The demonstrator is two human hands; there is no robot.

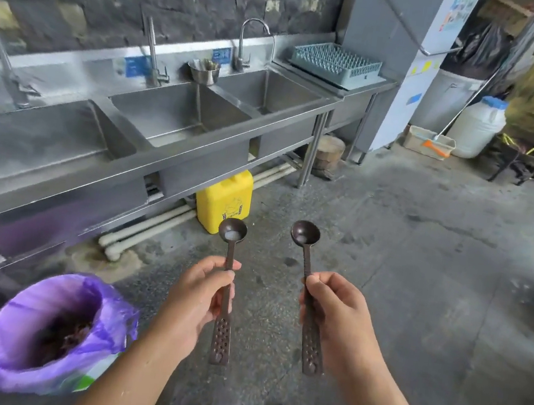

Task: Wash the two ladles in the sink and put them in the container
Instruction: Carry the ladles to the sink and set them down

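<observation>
While standing on the concrete floor (pixel 404 254), a person is holding up two dark ladles side by side, well apart from each other. The left hand (pixel 198 298) is gripping the left ladle (pixel 232 230) at mid-handle, fingers curled round it and thumb pressing near the top. The right hand (pixel 335 316) is gripping the right ladle (pixel 305 234) the same way. Both ladles are pointing away from the person, bowls facing up, each showing a pale smear inside, and their perforated handle ends are sticking out below the hands.

To the lower left, a bin (pixel 108 314) lined with a purple bag is holding dark scraps. Beyond the ladles, a yellow jug (pixel 225 200) is sitting on the floor under the sink (pixel 197 150), beside pale pipes (pixel 154 225). The steel sink, with three basins in a row and a tap (pixel 245 43) behind each, is running along the stone wall, and neither ladle is over it. A steel bowl (pixel 204 73) is resting on the back ledge between the middle and far basins. Past the far basin, a grey-blue rack (pixel 337 60) is lying on a steel table. Farther right, a white drum (pixel 477 128) is standing near a mop tray (pixel 431 142).
</observation>
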